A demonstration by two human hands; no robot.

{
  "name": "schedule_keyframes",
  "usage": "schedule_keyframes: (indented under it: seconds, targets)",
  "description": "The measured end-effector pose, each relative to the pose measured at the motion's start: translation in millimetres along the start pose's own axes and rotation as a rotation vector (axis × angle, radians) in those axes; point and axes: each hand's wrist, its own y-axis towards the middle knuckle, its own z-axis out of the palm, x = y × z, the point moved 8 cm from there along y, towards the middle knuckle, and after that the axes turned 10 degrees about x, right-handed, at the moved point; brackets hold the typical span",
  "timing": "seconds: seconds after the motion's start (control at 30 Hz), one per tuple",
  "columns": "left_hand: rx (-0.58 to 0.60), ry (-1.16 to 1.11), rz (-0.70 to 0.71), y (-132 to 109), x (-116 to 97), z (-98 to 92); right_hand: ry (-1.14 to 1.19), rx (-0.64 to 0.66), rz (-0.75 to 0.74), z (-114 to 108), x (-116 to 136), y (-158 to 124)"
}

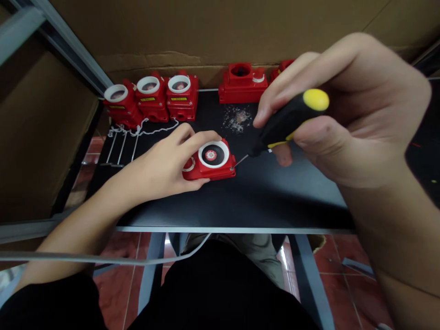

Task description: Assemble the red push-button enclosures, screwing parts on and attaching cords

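Observation:
On the black tabletop lies a red housing [220, 173] with a white ring [225, 150] around a dark round face. My left hand [168, 160] grips it from the left, fingers over the far side and thumb along the near side. A screwdriver [285, 117] with a black and yellow handle is held in my right hand [350, 101], its handle between thumb and fingers. The thin shaft slants down to the left, and its tip meets a screw [232, 169] at the housing's right corner.
Three similar red housings [182, 101] with white rings stand at the back left, white string [154, 132] in front. Another red housing [242, 87] stands at the back, near pale shavings [238, 118]. A cardboard wall [206, 32] closes off the rear. A white cable [137, 261] crosses the foreground.

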Motion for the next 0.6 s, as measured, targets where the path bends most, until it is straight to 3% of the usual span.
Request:
schedule_keyframes:
  seconds: [0.23, 0.4, 0.6]
  targets:
    - [0.002, -0.036, 0.01, 1, 2, 1.9, -0.019, -0.015, 0.058, 2, -1, 0]
    - [-0.022, -0.045, 0.03, 3, 4, 8.2, -0.05, -0.031, 0.02, -2, 4, -6]
    - [-0.04, -0.053, 0.084, 8, 6, 15.7, -0.037, 0.119, 0.1, -3, 3, -6]
